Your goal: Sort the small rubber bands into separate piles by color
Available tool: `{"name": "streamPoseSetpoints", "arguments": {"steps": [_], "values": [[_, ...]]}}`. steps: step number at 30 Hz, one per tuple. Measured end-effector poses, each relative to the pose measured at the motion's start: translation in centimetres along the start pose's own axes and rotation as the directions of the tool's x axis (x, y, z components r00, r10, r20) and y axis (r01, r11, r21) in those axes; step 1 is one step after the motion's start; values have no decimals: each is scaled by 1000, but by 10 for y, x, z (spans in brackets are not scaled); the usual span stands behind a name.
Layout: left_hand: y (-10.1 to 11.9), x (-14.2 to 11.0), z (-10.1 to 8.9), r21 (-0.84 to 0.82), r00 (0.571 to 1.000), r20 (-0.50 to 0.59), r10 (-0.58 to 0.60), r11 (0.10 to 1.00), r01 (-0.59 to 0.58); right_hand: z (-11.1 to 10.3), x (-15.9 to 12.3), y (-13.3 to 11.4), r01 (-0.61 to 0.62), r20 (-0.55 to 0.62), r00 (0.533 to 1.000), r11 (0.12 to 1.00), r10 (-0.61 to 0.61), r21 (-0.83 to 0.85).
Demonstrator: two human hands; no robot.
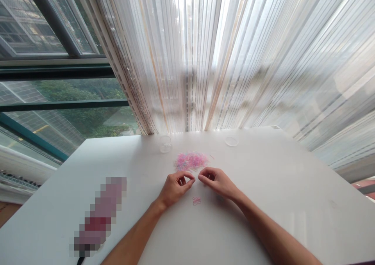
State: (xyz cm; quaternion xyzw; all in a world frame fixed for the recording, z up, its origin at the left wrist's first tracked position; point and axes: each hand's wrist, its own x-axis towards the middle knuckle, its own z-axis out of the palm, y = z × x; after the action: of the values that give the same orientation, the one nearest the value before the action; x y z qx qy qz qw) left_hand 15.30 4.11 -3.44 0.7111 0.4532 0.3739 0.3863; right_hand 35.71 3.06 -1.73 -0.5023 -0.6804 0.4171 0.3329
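My left hand [175,187] hovers just above the white table, thumb and forefinger pinched together. Facing it, my right hand [219,183] makes the same pinch, its fingertips a small gap away from the left ones. Whatever lies between the fingertips is too small to make out. Right behind both hands spreads a loose pile of tiny pink, lilac and bluish bands [191,160], which look like small rubber bands. A little cluster of pink bands [196,200] lies nearer to me, below and between the hands.
A clear round tub [165,144] stands behind the pile on the left, and a clear round lid [231,141] lies at the back right. On the left of the white table [140,155] is a long pixelated pinkish object [101,214] with a black cord. Striped curtains [187,62] hang behind.
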Motion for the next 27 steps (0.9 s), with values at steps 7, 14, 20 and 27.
{"name": "streamPoseSetpoints", "arguments": {"steps": [7,14,20,27], "values": [[1,0,0,2,1000,0,-10,1000,10,-1,-2,0,25,66,998,999,-22,-39],[3,0,-1,-14,1000,-1,-18,1000,18,-1,-1,4,38,69,997,998,-34,-48],[2,0,-1,-30,999,23,-41,999,41,-2,0,4,19,65,998,1000,-18,-21],[2,-1,-2,-8,997,56,-44,999,45,-2,-1,4,4,60,998,1000,-3,-11]]}}
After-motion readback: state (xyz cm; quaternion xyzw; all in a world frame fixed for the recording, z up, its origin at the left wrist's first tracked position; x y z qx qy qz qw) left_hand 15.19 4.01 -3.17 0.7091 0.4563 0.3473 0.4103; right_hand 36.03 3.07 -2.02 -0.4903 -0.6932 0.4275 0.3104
